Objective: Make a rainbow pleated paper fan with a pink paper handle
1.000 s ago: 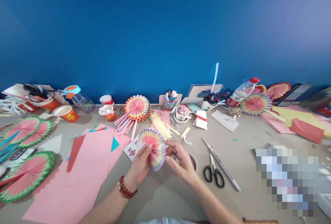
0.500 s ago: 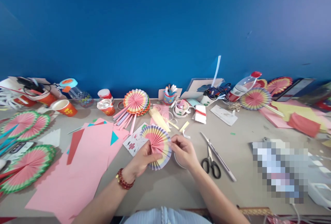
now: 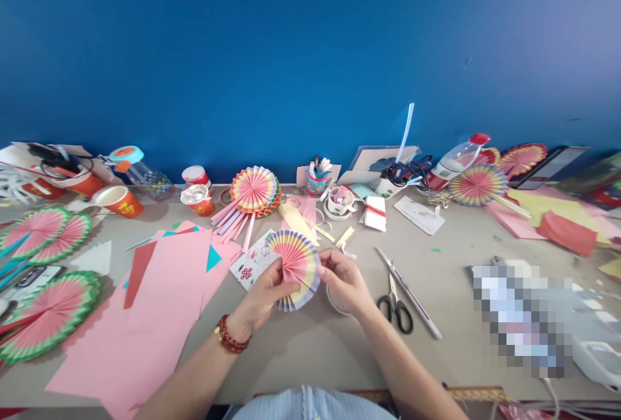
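Black-handled scissors (image 3: 396, 303) are laid just right of the right hand (image 3: 345, 284), beside a long ruler (image 3: 411, 296). Pink paper sheets (image 3: 160, 303) are spread left of the left hand (image 3: 264, 294), with pink-and-green fans (image 3: 48, 316) farther left. A stack of rainbow fans (image 3: 255, 190) is set beyond both hands.

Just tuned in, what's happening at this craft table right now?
A person holds a small rainbow paper fan over the table in both hands: the left hand grips its lower left, the right hand pinches its right edge. The fan is spread nearly into a circle. To the left lie pink paper sheets, to the right scissors, farther back finished fans.
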The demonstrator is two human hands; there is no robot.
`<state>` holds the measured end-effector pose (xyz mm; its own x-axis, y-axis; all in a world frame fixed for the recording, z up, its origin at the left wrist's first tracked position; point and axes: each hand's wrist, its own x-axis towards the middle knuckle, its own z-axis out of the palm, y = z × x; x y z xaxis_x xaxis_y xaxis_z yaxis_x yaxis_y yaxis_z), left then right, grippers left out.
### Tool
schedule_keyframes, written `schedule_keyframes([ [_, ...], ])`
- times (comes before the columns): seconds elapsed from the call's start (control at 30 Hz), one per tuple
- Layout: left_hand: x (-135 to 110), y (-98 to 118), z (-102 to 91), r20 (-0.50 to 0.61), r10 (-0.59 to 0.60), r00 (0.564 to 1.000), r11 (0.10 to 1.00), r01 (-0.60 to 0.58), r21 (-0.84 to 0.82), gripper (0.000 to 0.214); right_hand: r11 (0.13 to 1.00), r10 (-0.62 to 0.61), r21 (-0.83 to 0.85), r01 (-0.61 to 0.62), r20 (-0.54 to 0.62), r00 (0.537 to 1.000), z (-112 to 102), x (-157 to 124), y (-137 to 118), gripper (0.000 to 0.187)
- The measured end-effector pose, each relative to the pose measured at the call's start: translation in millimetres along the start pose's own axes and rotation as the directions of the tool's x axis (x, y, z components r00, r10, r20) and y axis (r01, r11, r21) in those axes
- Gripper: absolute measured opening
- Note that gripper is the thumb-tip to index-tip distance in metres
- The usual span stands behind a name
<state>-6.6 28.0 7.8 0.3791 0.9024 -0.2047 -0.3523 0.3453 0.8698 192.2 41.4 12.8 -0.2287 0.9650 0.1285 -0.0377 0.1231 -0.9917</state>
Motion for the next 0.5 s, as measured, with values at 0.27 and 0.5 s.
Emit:
schedule_keyframes([
  [0.27,0,-5,-3.4,-0.021,0.011,1.0,0.999,-0.011,0.042,0.047,1.0,0.024,-0.011,-0.023,0.111,0.993,5,-3,8,0.035],
  [0.5,1,-8,-6.8,0.053,0.023,0.998,0.998,-0.026,0.064,0.048,0.999,0.041,-0.023,-0.041,-0.001,0.999,-1,-1,16,0.029],
])
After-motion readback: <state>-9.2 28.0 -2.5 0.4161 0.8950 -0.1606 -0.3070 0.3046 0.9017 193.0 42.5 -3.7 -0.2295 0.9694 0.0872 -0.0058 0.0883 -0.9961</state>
